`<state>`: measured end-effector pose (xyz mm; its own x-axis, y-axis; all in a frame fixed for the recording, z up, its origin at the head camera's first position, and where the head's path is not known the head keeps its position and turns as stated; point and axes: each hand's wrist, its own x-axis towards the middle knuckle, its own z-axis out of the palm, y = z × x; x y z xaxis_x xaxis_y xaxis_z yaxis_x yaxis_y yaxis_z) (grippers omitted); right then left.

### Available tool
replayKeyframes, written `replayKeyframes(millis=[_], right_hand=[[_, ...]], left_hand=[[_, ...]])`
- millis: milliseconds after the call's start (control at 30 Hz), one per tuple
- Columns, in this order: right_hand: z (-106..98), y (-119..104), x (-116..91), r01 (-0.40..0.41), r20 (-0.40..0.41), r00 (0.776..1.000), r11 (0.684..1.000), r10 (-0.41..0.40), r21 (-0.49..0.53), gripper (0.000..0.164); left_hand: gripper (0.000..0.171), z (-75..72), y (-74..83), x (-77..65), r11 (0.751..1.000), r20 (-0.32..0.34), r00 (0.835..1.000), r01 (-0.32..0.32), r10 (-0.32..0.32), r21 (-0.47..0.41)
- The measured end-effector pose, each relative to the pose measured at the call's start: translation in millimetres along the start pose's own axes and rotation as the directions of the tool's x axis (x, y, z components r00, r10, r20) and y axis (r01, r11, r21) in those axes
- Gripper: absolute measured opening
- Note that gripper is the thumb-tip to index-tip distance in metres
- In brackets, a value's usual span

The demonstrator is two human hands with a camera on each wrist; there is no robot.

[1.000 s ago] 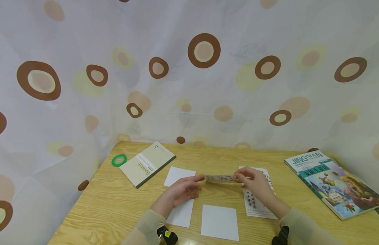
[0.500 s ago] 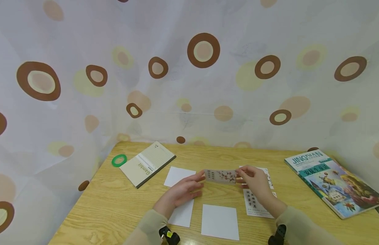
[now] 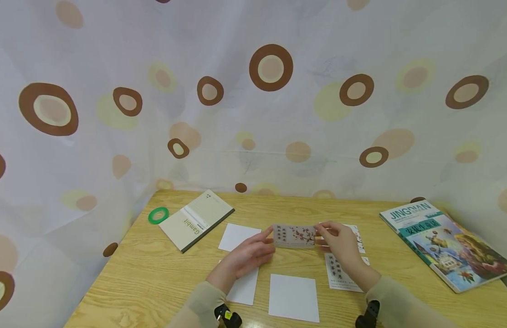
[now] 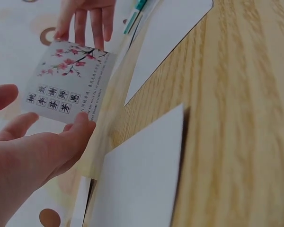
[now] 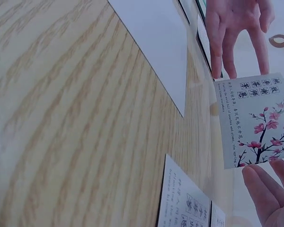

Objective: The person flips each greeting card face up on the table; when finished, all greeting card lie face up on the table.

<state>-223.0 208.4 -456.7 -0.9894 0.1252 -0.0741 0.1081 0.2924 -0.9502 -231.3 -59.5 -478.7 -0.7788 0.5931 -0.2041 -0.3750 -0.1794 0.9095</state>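
A square card (image 3: 294, 237) printed with pink blossoms and Chinese characters is held up above the table, its printed face tilted toward the head camera. My left hand (image 3: 250, 254) holds its left edge by the fingertips. At the opposite edge, my right hand (image 3: 342, 246) pinches it. The left wrist view shows the card's print (image 4: 68, 80) fully, with left fingertips (image 4: 83, 120) at the near corner. Beneath lie blank white cards (image 3: 294, 297), one of them partly under the left hand. Two printed cards (image 3: 339, 274) lie on the right, partly hidden by my right hand and forearm.
A beige notebook (image 3: 196, 221) and a green ring-shaped roll (image 3: 158, 215) lie at the back left of the wooden table (image 3: 126, 273). A colourful magazine (image 3: 446, 246) lies at the right. A patterned curtain (image 3: 302, 123) hangs behind and around the table.
The card has tilted from nearly edge-on to show its printed face to the head camera. Both hands stay at its edges, shifting only slightly.
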Motion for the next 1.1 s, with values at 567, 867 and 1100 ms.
replayKeyframes(millis=[567,867,1100], right_hand=[[1.0,3.0,4.7,0.034,-0.055,0.998,0.995,-0.039,-0.099,0.023],[-0.9,7.4,15.5,0.029,-0.064,0.997,0.991,-0.038,-0.133,0.022],[-3.3,7.9,22.4,0.009,-0.048,0.999,0.994,-0.014,-0.108,0.025]], left_hand=[[0.059,7.7,0.0,7.2,0.999,-0.006,1.0,-0.001,0.001,-0.033],[0.061,11.9,0.3,13.8,0.999,-0.045,0.999,0.004,-0.006,-0.051],[0.061,11.4,1.9,19.1,0.996,-0.086,0.996,0.001,-0.009,-0.094]])
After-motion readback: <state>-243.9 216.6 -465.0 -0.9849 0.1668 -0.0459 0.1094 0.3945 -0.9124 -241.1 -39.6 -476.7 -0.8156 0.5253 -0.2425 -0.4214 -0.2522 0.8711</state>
